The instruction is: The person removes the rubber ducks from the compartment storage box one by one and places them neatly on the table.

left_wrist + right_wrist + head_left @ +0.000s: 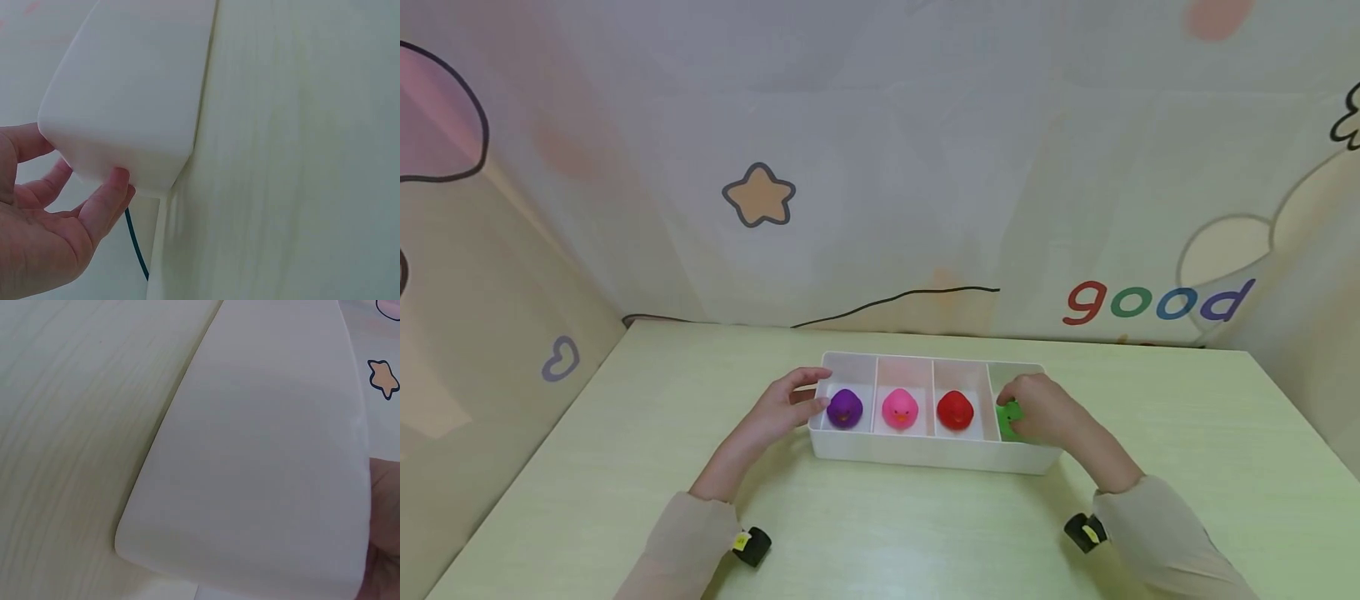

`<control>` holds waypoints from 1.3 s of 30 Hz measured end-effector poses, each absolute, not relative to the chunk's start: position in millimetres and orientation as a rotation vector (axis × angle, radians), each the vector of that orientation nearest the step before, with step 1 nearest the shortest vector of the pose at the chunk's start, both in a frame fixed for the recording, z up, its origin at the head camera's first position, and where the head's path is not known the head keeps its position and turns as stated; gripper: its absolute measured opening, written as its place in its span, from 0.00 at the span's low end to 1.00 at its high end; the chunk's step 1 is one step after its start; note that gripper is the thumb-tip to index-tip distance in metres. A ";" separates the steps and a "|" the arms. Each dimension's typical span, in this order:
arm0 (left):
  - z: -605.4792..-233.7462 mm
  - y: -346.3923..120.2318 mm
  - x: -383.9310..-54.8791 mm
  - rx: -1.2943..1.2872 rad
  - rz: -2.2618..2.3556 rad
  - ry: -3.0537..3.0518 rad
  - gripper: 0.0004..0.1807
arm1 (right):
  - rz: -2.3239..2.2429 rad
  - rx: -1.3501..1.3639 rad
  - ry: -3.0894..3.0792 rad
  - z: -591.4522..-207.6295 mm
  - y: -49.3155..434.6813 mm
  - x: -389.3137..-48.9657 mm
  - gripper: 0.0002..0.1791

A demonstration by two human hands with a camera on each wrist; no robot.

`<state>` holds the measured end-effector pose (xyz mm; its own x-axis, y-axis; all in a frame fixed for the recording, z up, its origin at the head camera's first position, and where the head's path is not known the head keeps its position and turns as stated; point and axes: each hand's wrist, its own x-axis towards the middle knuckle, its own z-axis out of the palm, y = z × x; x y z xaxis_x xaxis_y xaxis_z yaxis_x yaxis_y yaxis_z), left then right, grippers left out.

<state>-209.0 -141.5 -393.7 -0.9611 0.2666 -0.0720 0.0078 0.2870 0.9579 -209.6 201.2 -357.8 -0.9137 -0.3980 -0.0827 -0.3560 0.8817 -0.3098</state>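
A white divided box point(925, 450) stands on the table, with a rubber duck in each compartment. From left to right sit a purple duck point(845, 410), a pink duck point(900, 410) and a red duck point(956, 412). In the rightmost compartment, a green duck point(1009, 417) is partly covered by my right hand point(1043, 408), whose fingers curl around it. My left hand point(782, 408) holds the box's left end, the thumb at the rim beside the purple duck. The left wrist view shows its fingertips against the end wall point(137, 162). The right wrist view has the duck hidden behind the box's side.
The pale wooden table point(880, 533) extends around the box. Behind it hangs a printed cloth backdrop point(880, 208) with a star and the word "good", and cloth also encloses the left and right sides. Black wrist cameras sit by both sleeves.
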 end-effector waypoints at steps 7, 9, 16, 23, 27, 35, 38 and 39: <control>-395.3 -141.4 -209.5 0.243 1.749 2.332 0.23 | -0.451 -0.600 2.919 -358.0 201.1 -210.4 0.13; -395.6 -141.1 -209.4 0.242 1.754 2.330 0.23 | -0.469 -0.600 2.921 -357.3 201.2 -209.4 0.13; -395.6 -139.6 -208.4 0.235 1.759 2.325 0.23 | -0.628 -0.596 2.968 -353.3 207.5 -204.1 0.13; -395.8 -140.9 -208.0 0.232 1.739 2.338 0.23 | -0.934 -0.501 2.965 -352.5 219.9 -200.9 0.15; -396.4 -141.1 -207.8 0.232 1.738 2.345 0.23 | -1.094 -0.451 2.943 -351.2 227.0 -200.5 0.16; -398.2 -141.9 -207.9 0.248 1.751 2.335 0.24 | -1.256 -0.376 2.907 -339.4 240.6 -200.1 0.19; -398.5 -141.6 -208.3 0.247 1.750 2.334 0.24 | -1.304 -0.349 2.907 -335.0 246.6 -200.5 0.20; -398.6 -141.5 -208.4 0.246 1.749 2.336 0.23 | -1.320 -0.343 2.909 -333.7 248.6 -200.8 0.20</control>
